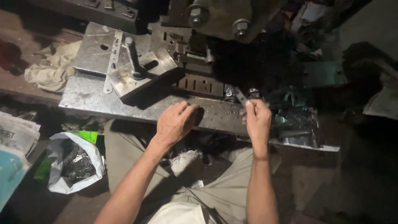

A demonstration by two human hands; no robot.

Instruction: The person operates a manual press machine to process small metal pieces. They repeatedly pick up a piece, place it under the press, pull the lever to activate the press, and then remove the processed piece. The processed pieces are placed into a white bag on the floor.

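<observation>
My right hand (pixel 257 120) pinches a small flat metal piece (pixel 241 96) between thumb and fingers, just in front of the dark die area of a press machine (pixel 215 18). My left hand (pixel 176 122) rests knuckles-up on the steel bench plate (pixel 103 101), fingers curled at its front edge; what lies under them is hidden. A few small shiny metal parts (pixel 229 91) lie on the plate just beyond my right hand.
A steel block with an upright pin (pixel 132 58) and a slotted strip sits at the left of the plate. A heap of dark metal scraps (pixel 292 114) lies to the right. A white bag of scraps (pixel 74 164) stands on the floor at left, a rag (pixel 54 68) beyond it.
</observation>
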